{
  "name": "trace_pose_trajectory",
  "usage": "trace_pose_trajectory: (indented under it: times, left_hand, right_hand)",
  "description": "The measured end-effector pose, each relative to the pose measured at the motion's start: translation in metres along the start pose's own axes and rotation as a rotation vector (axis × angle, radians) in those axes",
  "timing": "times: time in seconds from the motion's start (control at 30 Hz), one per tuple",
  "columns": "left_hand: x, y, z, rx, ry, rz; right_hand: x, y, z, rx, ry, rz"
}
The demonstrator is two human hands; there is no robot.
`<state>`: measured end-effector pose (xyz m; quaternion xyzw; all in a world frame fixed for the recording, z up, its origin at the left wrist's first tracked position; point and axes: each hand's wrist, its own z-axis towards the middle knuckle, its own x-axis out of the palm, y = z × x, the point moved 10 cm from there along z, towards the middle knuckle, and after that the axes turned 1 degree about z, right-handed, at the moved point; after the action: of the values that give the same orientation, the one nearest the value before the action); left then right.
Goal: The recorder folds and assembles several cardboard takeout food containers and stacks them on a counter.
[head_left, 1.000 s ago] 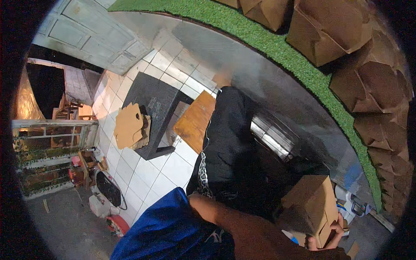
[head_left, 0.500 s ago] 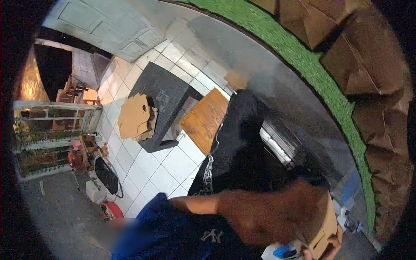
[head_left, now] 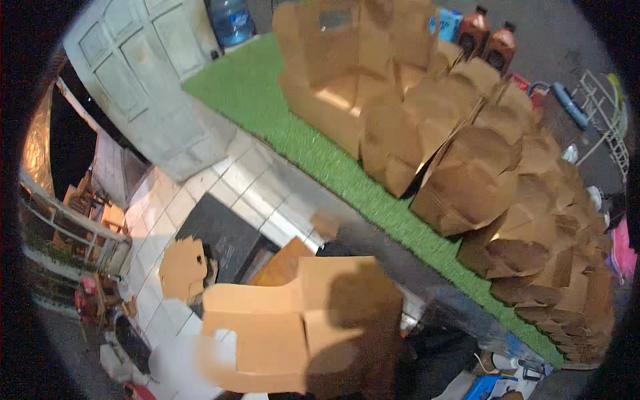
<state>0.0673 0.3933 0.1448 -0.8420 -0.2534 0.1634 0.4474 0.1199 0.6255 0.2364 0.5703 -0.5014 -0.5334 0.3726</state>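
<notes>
A creased piece of brown cardboard (head_left: 270, 343) stands raised close in front of me at the lower middle. Its panels are partly folded, a cut-out shows at its left side, and dark shadows fall across its right half. Neither of my hands can be made out; the cardboard and a blurred patch by its left edge cover where one might be. Beyond it, a small stack of flat cut cardboard (head_left: 181, 269) rests on a black box-like block (head_left: 223, 230). Part of a wooden board (head_left: 283, 261) shows behind the raised piece.
Many folded cardboard boxes (head_left: 467, 180) stand in a crowded row along green artificial turf (head_left: 320, 170). At the back are a pale panelled door (head_left: 143, 73), a blue water jug (head_left: 231, 23) and two reddish-brown bottles (head_left: 475, 32). A white rack (head_left: 600, 117) stands far right.
My view has swung, bringing the row of boxes into sight. A piece of cardboard, earlier in fingers at the lower right, now appears at the lower middle. The forearm has left view.
</notes>
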Motion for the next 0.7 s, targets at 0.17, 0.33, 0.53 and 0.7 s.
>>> trace_pose_trajectory:
  times: [0.17, 0.33, 0.53, 0.7]
  left_hand:
    - [-0.027, -0.003, 0.019, 0.011, -0.109, 0.039]
    - [-0.09, -0.045, 0.045, 0.119, -0.366, 0.072]
    - [-0.153, -0.097, 0.054, 0.413, -0.567, 0.048]
    - [-0.217, -0.106, 0.022, 0.587, -0.745, -0.038]
  right_hand:
    - [0.028, -0.003, 0.026, -0.072, -0.219, 0.095]
    - [0.023, 0.011, 0.035, -0.075, -0.33, 0.094]
    - [-0.02, 0.01, 0.024, -0.218, -0.161, 0.187]
    - [-0.054, -0.092, -0.002, 0.034, -0.079, -0.665]
